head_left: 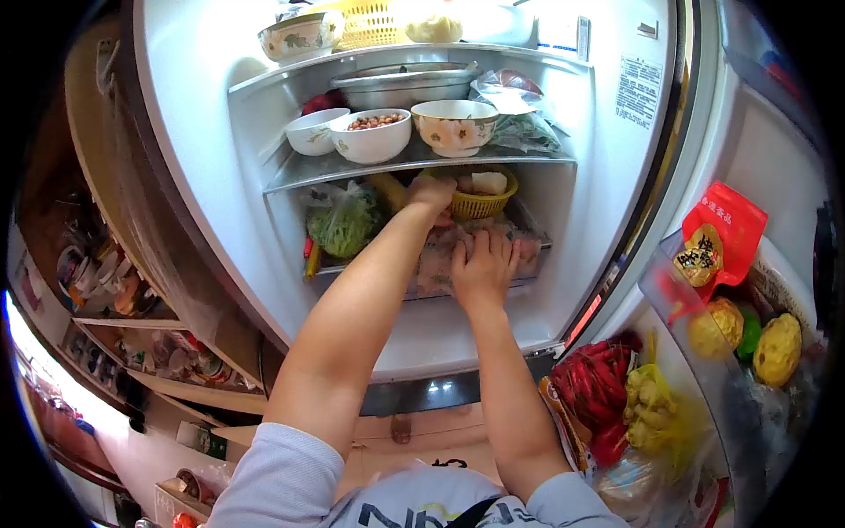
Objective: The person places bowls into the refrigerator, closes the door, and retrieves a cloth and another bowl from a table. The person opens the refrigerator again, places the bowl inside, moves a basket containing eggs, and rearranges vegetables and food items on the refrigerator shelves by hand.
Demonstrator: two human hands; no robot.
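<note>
Resting on a lumpy clear bag (pixel 435 270), the right hand (pixel 481 277) spreads fingers (pixel 482 245).

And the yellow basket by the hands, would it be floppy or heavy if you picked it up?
The basket is probably light and fairly stiff, since its slotted wall looks like plastic and keeps its round shape. The pale chunk shows above the rim, so it might tumble out if the basket tips.

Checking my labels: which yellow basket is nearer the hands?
The lower basket, beside the left hand; the other yellow basket sits on the top shelf, well above it.
</note>
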